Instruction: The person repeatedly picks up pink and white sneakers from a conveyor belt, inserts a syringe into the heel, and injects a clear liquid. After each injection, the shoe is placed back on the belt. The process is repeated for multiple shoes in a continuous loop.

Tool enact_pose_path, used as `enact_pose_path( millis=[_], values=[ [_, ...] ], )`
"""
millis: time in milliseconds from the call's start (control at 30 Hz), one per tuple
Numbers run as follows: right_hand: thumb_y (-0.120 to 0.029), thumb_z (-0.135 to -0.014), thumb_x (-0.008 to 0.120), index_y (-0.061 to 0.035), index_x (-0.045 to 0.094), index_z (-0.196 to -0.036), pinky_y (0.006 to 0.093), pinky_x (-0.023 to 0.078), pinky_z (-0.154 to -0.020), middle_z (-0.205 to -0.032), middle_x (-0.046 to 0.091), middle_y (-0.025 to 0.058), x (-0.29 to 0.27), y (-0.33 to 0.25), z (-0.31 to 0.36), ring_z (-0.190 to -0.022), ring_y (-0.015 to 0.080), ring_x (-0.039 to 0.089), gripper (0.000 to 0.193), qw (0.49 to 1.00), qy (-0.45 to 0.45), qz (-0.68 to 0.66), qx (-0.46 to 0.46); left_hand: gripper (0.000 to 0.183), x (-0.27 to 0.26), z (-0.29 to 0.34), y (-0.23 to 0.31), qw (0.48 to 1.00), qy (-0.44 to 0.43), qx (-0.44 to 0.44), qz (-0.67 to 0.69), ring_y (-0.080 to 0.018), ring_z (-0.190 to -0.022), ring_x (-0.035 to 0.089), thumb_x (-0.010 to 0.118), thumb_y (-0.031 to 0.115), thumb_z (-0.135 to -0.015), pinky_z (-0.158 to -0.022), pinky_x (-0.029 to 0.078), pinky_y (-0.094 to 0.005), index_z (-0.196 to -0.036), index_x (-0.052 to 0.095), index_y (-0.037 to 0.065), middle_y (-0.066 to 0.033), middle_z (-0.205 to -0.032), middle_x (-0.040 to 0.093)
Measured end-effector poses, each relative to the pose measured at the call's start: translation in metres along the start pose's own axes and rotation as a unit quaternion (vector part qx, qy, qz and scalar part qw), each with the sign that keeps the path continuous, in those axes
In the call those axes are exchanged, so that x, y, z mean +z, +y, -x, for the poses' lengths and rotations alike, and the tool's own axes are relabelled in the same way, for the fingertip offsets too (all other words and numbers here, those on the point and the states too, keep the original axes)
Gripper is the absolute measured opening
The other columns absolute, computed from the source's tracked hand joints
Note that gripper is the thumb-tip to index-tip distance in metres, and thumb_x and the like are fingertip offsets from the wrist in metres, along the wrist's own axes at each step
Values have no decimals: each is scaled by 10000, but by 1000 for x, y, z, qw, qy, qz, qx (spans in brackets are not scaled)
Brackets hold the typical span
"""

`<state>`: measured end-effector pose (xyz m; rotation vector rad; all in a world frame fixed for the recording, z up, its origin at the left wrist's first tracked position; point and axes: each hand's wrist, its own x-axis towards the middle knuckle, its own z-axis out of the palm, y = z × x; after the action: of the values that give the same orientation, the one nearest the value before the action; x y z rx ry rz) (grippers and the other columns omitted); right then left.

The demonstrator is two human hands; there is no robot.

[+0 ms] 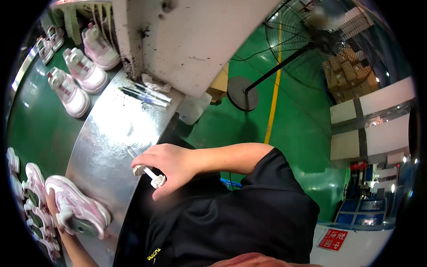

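Pink-and-white shoe (79, 200): over metal table's (95, 151) lower left edge, grasped in left hand (54, 212). Seems light, soft above, stiff-soled; take by sole sides. Pale, lump-ended stick (149, 173): held in right hand (174, 167), fingers curled.

A yellow line (274, 93) crosses the glossy green floor (302, 120), where a black pedestal fan (324, 43) stands near stacked cardboard boxes (349, 73). Light glares off the metal bench edge (100, 129), beside a scuffed, pale panel (187, 44).

The right hand (172, 167) is curled near the bench (100, 133), elbow (263, 154) bent; the left hand (53, 207), partly hidden, extends across it
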<state>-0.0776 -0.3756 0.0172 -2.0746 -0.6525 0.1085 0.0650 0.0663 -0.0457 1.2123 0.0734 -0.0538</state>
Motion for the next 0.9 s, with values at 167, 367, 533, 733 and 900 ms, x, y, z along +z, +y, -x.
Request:
enact_pose_path(
  millis=[167,367,533,733,900],
  values=[
    [-460,-649,814,-29,468,-1281,356,450,-896,-1158,561,124,-7,-3,-39,-1056,249,565,840,992,-64,-110,-24,714,-4,41,9,986,-23,12,167,-251,-1165,502,678,73,-741,-995,407,-384,-1377,355,35,-134,-1282,483],
    [-712,-556,762,-38,390,-1299,356,410,-884,-1102,533,131,14,-19,-79,-976,235,531,1070,873,-78,-480,-29,706,33,61,13,953,-89,44,286,-239,-1114,552,696,18,-708,-960,452,-379,-1349,399,47,-122,-1219,542],
    [-765,-648,662,-109,462,-1167,435,359,-881,-950,629,191,41,-45,-120,-938,293,501,860,811,-124,-567,-75,711,44,73,1,952,-117,89,269,-214,-1073,586,724,-26,-681,-929,482,-365,-1326,436,62,-101,-1166,586],
    [-716,-734,640,-116,478,-1148,453,315,-926,-984,643,219,42,-67,-139,-1018,320,471,746,773,-177,-604,-83,698,63,75,-8,951,-167,138,220,-146,-1043,585,779,-32,-671,-899,484,-318,-1291,476,73,-50,-1109,609],
    [-711,-736,643,-112,477,-1158,448,316,-921,-969,641,218,47,-72,-147,-1009,316,471,751,777,-194,-594,-78,692,66,76,-2,950,-187,143,207,-138,-1039,584,787,-28,-671,-896,485,-315,-1284,481,69,-44,-1106,607]
  ],
)
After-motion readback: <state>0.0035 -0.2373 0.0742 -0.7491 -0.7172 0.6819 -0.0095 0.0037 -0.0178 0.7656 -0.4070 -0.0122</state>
